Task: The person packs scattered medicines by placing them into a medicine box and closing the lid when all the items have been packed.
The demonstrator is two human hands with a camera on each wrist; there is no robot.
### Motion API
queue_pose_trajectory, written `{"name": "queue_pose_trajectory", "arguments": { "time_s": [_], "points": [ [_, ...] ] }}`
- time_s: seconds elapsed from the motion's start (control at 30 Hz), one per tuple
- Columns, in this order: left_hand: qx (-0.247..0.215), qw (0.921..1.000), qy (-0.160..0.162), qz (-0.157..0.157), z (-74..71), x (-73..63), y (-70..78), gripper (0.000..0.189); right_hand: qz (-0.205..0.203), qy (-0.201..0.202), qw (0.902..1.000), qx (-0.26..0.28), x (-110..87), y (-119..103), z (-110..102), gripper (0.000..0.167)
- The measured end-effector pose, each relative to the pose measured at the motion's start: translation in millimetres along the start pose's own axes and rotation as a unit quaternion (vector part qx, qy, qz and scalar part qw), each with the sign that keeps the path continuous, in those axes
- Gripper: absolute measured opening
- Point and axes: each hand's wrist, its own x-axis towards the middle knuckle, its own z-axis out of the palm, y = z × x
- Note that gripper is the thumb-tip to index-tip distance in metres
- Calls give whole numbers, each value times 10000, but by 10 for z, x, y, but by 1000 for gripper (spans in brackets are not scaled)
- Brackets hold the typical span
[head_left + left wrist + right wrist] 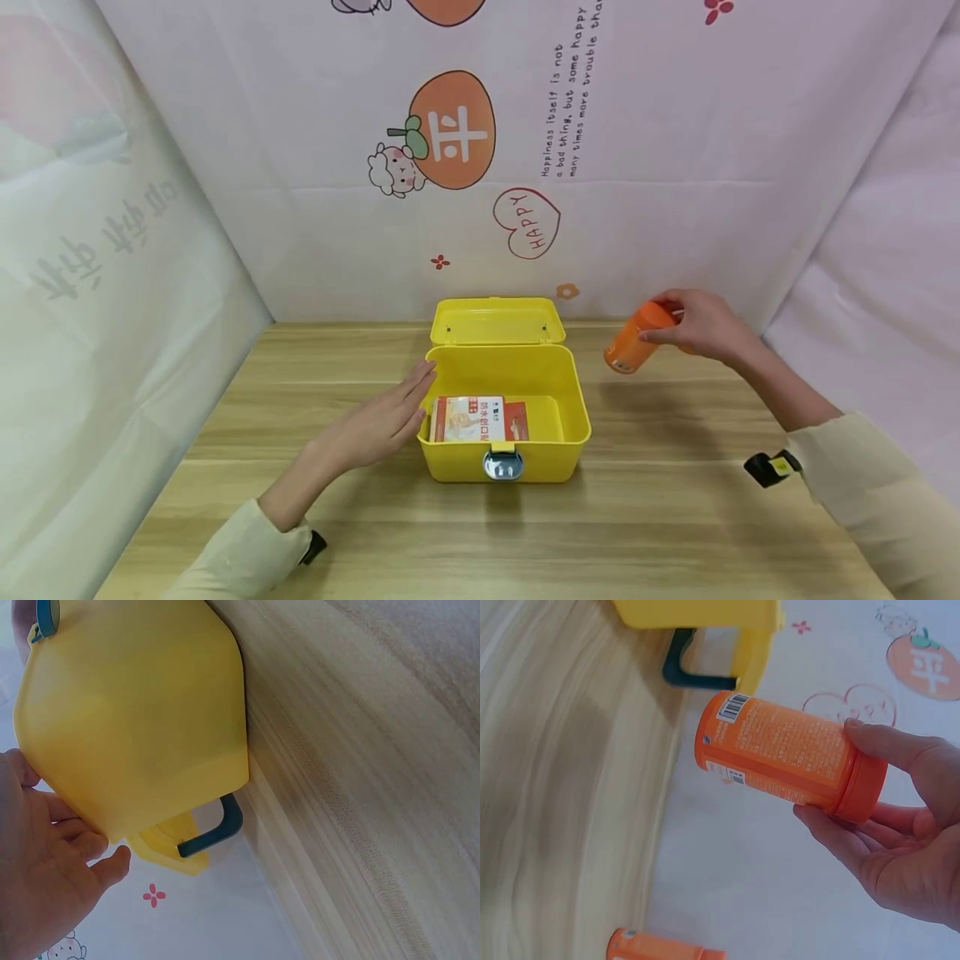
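A yellow lidded box (pixel 504 461) stands on the table with its lid (pixel 498 322) swung back. Inside its left part lie a white printed carton (pixel 471 418) and a red packet (pixel 516 421). At the box's left rim is my left hand (pixel 386 421), its fingers extended in the head view and its fingertips right at the edge. To the right of the box, my right hand (pixel 701 323) holds an orange bottle (pixel 636 340) near its cap, tilted and raised over the table. In the right wrist view thumb and fingers pinch this bottle (pixel 780 750) from both sides.
A second orange bottle (pixel 660 946) shows at the bottom of the right wrist view. Dark green handle parts (pixel 214 838) project from the box's side. A printed white cloth (pixel 675 167) hangs behind the wooden table (pixel 637 533).
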Motion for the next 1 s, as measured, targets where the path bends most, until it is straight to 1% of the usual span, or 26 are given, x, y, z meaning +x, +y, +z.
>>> {"name": "queue_pose_trajectory", "arguments": {
  "time_s": [0.1,0.33,0.8,1.0],
  "points": [
    [13,10000,17,38,-4,7,-2,61,-12,-18,10000,24,-36,-88,-10,67],
    [39,10000,-23,16,-5,9,-4,62,-126,-151,9992,347,-111,-286,-38,66],
    [79,9999,6,76,-9,16,-22,61,-335,-244,9979,495,-176,-605,-43,69],
    [125,9999,28,116,-11,15,-28,61,-422,-327,9969,582,-203,-746,-53,66]
  ]
}}
